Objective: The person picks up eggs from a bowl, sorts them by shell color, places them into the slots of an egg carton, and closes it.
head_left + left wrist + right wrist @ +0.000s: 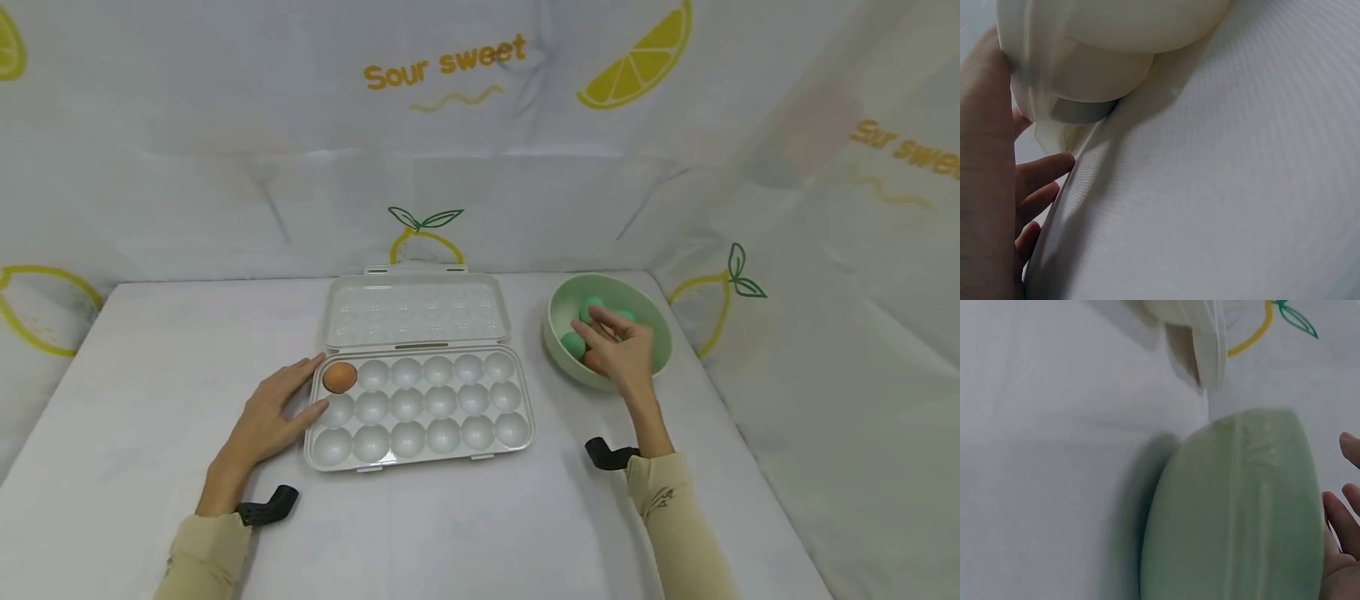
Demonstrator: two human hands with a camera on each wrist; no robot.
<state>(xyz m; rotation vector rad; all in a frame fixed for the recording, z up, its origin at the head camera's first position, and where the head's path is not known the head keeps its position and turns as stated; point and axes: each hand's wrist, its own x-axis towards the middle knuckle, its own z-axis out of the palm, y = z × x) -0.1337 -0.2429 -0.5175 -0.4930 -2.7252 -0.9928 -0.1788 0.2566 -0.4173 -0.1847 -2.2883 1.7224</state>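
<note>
An egg carton (423,408), white plastic with three rows of round hollows, lies with its lid (417,310) folded back. One brown egg (340,377) sits in the back left hollow. My left hand (268,415) touches the carton's left edge, fingers stretched and thumb at the rim; the left wrist view has this hand (988,175) beside the carton's underside (1104,69). Over the light green bowl (558,354) is my right hand (622,346), fingers apart and reaching inside. Green eggs (573,344) and brown ones (594,362) lie there, partly hidden by the hand.
The bowl stands at the back right of the white-covered table (465,533), to the right of the carton. A white sheet with lemon prints (427,242) hangs behind the table and along its right side. Black wrist mounts (267,506) stick out from both forearms.
</note>
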